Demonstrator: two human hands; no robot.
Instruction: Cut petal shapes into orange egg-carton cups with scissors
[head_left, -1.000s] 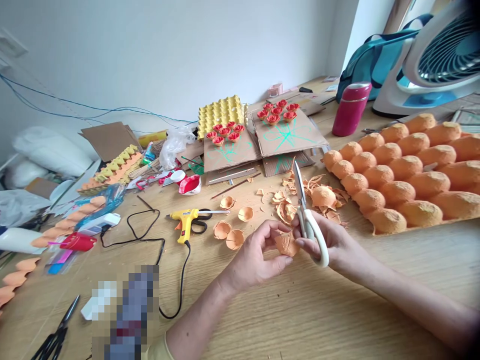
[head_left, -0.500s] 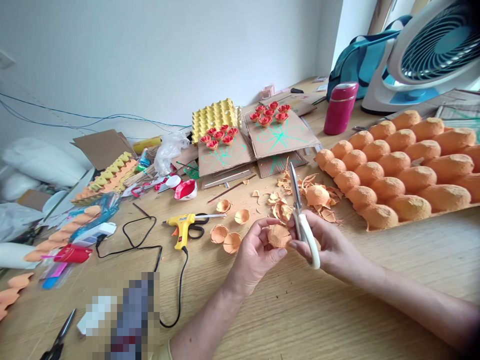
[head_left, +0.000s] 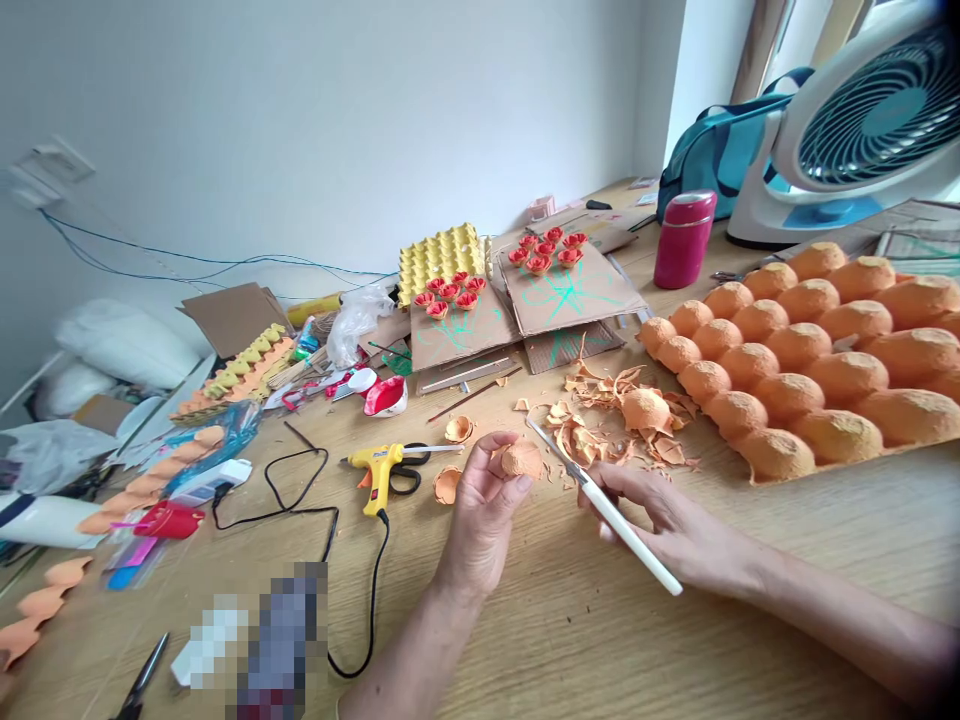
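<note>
Right of the yellow glue gun (head_left: 377,478), the left hand (head_left: 484,508) covers part of an orange cup (head_left: 523,458), whose hollow is out of sight. Farther right of the gun, white-handled scissors (head_left: 631,537), seen nearly edge-on, hide some fingertips of the right hand (head_left: 667,522). Far right of it, the orange egg tray (head_left: 802,390) runs off the edge. Below-left of it, a pixelated object (head_left: 277,640) is unreadable; dark scissors (head_left: 148,668) are cut off.

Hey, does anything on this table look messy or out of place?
Mainly the torn orange scraps: they lie in a loose, ragged heap on the table, left of the orange egg tray, with smaller bits scattered toward the cardboard. Beside the tray's even rows, they look untidy.
</note>
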